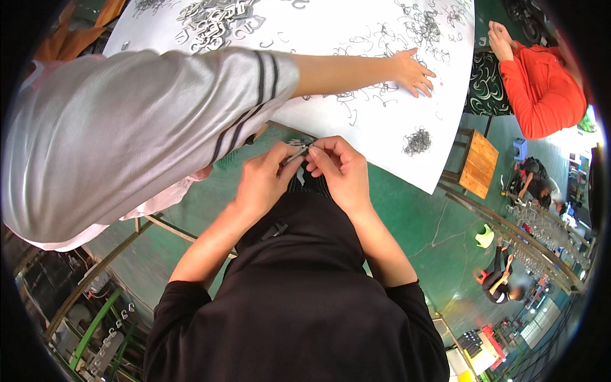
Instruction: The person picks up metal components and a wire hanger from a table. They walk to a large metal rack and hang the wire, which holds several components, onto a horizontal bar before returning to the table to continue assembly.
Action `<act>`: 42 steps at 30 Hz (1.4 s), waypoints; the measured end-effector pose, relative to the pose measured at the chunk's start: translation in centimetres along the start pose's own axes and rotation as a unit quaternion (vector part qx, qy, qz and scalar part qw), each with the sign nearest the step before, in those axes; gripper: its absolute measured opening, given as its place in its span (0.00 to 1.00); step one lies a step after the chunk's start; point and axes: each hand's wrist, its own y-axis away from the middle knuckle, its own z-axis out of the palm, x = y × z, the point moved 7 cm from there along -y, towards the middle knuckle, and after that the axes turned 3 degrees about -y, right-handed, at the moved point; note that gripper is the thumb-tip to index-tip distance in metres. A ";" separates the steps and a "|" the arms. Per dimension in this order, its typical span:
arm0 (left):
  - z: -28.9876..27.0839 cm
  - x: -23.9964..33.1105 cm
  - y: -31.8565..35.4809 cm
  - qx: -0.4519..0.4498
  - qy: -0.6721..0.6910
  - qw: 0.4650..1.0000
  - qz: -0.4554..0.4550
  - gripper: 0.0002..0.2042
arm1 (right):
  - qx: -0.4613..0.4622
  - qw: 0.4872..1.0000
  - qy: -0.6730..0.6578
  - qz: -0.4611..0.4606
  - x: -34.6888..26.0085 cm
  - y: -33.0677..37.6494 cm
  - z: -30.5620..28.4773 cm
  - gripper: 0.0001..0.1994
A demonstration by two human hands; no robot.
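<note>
My left hand (264, 178) and my right hand (340, 169) meet just below the near edge of the white table (331, 25). Both pinch a small grey metal piece (296, 155) between the fingertips. Thin wire springs (417, 141) lie in a small heap on the table to the right of my hands. A pile of bent metal clips (213, 25) sits at the table's far left. A co-worker in a grey striped sleeve (127, 127) leans in from the left, and that person's hand (414, 71) rests spread on scattered springs.
Another person in an orange top (544, 89) stands at the table's right end. A small wooden stool (478, 163) is on the green floor beside it. Metal racks run along the lower left and right. Other people crouch at the far right.
</note>
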 end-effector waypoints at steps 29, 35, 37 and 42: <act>24.8 3.1 -31.6 -0.122 -0.625 0.645 0.423 0.02 | -0.035 0.962 0.161 -0.216 -2.3 3.0 -0.1 0.05; 14.1 7.4 -32.8 -0.133 -0.456 0.806 0.353 0.06 | -0.016 0.961 0.161 -0.223 -1.9 3.3 0.4 0.04; 11.1 3.4 -35.0 -0.083 -0.475 0.828 0.287 0.05 | -0.041 0.958 0.167 -0.230 -2.2 3.5 1.6 0.04; 3.8 0.3 -38.5 0.038 -0.498 0.827 0.259 0.07 | 0.002 0.957 0.160 -0.242 -1.5 3.8 0.8 0.04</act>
